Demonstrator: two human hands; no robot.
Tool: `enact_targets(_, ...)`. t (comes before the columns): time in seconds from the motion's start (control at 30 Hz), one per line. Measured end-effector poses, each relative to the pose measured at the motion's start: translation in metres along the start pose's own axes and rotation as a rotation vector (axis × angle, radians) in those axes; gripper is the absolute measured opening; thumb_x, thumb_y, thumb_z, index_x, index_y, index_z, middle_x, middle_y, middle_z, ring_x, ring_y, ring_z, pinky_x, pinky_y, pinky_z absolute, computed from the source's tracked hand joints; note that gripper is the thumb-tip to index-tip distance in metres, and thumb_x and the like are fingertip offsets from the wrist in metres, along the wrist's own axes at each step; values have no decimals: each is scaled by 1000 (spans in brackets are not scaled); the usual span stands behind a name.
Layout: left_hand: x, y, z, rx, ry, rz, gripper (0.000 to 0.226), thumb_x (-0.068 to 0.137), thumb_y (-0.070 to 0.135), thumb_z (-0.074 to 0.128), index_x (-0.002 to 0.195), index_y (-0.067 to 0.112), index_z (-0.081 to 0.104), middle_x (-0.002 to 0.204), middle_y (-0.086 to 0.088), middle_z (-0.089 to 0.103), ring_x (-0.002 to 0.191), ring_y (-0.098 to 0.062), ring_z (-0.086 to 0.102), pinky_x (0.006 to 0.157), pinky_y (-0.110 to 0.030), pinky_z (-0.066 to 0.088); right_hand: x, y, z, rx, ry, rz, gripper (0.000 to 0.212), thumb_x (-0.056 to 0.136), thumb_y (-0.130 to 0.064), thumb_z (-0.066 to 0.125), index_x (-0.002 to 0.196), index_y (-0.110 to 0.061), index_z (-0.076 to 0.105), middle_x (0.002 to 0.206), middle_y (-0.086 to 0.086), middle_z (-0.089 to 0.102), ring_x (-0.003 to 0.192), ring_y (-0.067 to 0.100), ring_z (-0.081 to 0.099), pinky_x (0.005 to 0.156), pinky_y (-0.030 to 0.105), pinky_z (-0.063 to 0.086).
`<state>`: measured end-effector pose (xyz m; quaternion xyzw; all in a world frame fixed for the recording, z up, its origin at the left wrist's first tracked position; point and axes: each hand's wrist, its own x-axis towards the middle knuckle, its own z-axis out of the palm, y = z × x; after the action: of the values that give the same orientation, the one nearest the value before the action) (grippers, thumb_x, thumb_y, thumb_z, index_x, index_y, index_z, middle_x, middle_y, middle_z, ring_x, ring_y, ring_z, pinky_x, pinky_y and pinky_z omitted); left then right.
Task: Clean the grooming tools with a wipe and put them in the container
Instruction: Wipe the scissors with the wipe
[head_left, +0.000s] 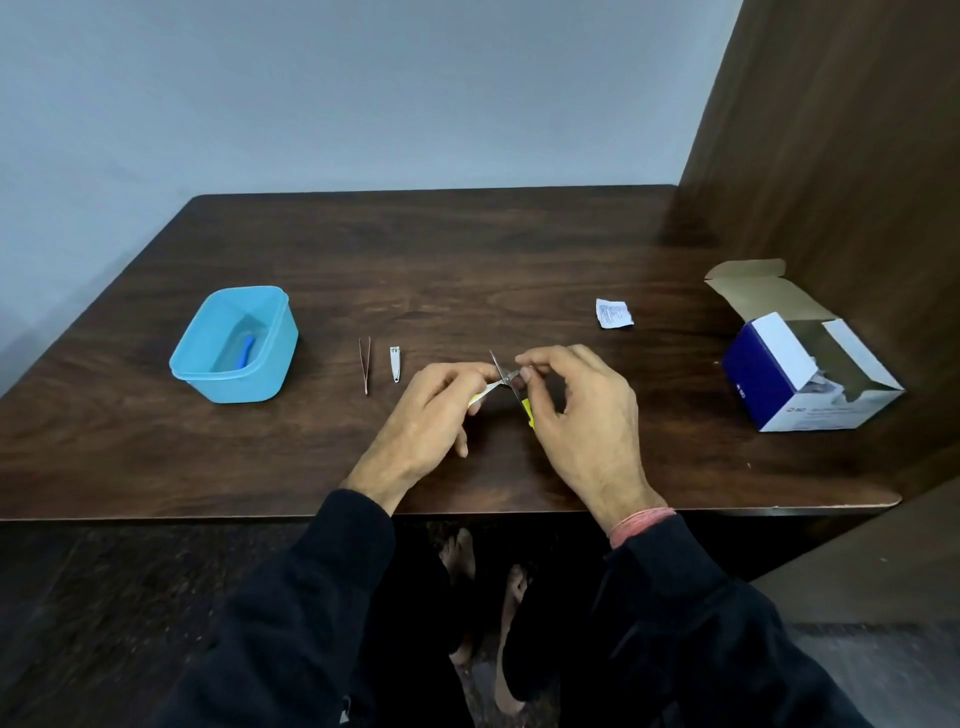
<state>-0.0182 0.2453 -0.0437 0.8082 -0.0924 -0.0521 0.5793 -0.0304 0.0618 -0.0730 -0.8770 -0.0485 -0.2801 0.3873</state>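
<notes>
Small scissors (500, 370) with yellow handles are open above the table's front middle. My left hand (431, 415) grips one yellow handle. My right hand (582, 415) pinches the other blade near its tip; whether a wipe lies under those fingers I cannot tell. Tweezers (365, 365) and a nail clipper (395, 364) lie side by side left of my hands. A light blue plastic container (208, 364) stands further left with a blue tool (246, 351) inside.
A torn white wipe packet (614, 314) lies at the right rear. An open blue and white box of wipes (795, 384) stands at the table's right side beside a wooden partition (831, 156). The dark wooden table (260, 457) ends just before my sleeves.
</notes>
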Motion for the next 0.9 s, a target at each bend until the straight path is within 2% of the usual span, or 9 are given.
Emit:
enact_targets(0.1, 1, -3, -1, -9, -9, -14, 46, 101, 21, 46, 95, 42, 87, 74, 8, 46, 57, -10, 48, 45, -25, 47, -2, 2, 0, 37, -17, -27, 15, 102, -19, 79, 113, -28, 83, 106, -15, 74, 78, 5, 68, 78, 33, 60)
enact_targets(0.2, 1, -10, -1, 28, 1, 10, 43, 113, 14, 48, 113, 34, 86, 71, 18, 54, 60, -14, 51, 46, -27, 48, -4, 5, 1, 56, -11, -36, 17, 102, -14, 78, 114, -25, 85, 108, -15, 75, 94, 4, 74, 83, 37, 64)
enact_targets(0.33, 2, -15, -2, 71, -9, 37, 35, 117, 16, 53, 127, 31, 83, 79, 17, 66, 53, -14, 54, 46, -25, 48, -4, 5, 2, 62, 38, -25, 19, 100, -15, 81, 116, -26, 84, 107, -16, 77, 75, -12, 57, 74, 36, 63)
enact_targets(0.4, 3, -15, -2, 73, -11, 42, 31, 117, 19, 57, 131, 30, 82, 84, 16, 72, 55, -14, 58, 46, -27, 50, -4, 5, 2, 68, 58, -35, 21, 99, -15, 83, 117, -26, 84, 105, -15, 77, 76, -9, 57, 73, 33, 62)
enact_targets(0.5, 2, -13, -2, 52, -21, 48, 26, 115, 21, 62, 128, 29, 83, 95, 8, 80, 51, -6, 57, 45, -23, 48, -6, 2, 0, -27, 65, -90, 19, 98, -15, 85, 113, -26, 86, 105, -14, 78, 89, 3, 67, 78, 32, 62)
enact_targets(0.6, 2, -13, -1, 25, -26, 54, 24, 114, 22, 66, 128, 30, 83, 106, 4, 82, 61, -14, 63, 46, -26, 50, -5, 0, 0, -101, 73, -98, 18, 97, -16, 85, 111, -27, 87, 103, -14, 77, 94, 13, 67, 76, 32, 60)
enact_targets(0.67, 3, -15, -1, 4, -35, 41, 27, 113, 17, 67, 132, 28, 82, 114, 5, 80, 73, -16, 67, 47, -28, 52, -5, -1, 1, -130, 76, -93, 17, 98, -17, 84, 111, -28, 87, 102, -14, 76, 94, 13, 64, 74, 31, 59)
enact_targets(0.73, 2, -18, -1, -22, -57, 31, 36, 110, 7, 63, 136, 25, 80, 116, 4, 78, 80, -10, 68, 49, -29, 54, -5, -2, 1, -152, 78, -88, 16, 99, -18, 83, 111, -28, 86, 102, -14, 75, 95, 13, 63, 72, 33, 59)
enact_targets(0.9, 2, -18, -2, -63, -97, 25, 47, 106, -7, 60, 139, 21, 76, 121, 5, 84, 88, -12, 74, 52, -28, 55, -6, -2, 1, -168, 92, -98, 16, 99, -16, 81, 111, -26, 85, 103, -13, 73, 96, 16, 63, 68, 38, 60)
